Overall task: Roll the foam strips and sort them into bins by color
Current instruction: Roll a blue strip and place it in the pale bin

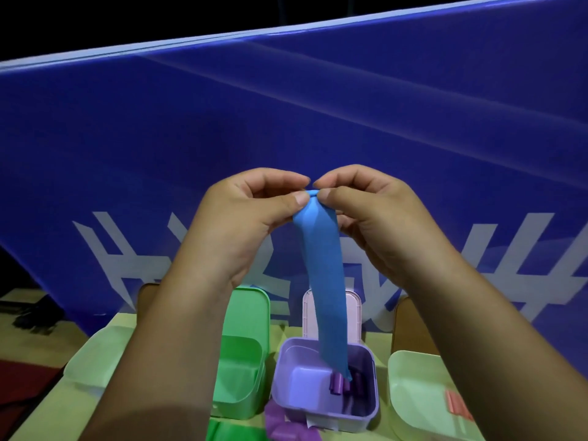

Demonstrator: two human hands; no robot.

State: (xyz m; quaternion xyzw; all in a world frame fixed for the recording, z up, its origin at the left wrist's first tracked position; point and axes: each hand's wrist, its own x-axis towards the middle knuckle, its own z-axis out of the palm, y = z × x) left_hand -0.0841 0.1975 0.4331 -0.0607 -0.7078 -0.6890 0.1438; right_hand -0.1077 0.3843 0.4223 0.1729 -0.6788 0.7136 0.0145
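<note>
A long blue foam strip hangs down in front of me. Its top end is curled over, pinched between the thumb and fingers of my left hand and my right hand, which meet at chest height. The strip's lower end dangles over the open purple bin, where purple foam rolls lie. A green bin with its lid up stands to the left of it. A pale green bin at the right holds pink strips.
Another pale green bin sits at the left, partly behind my left forearm. Loose purple strips lie on the yellow-green tabletop in front of the purple bin. A tall blue banner with white characters stands behind the table.
</note>
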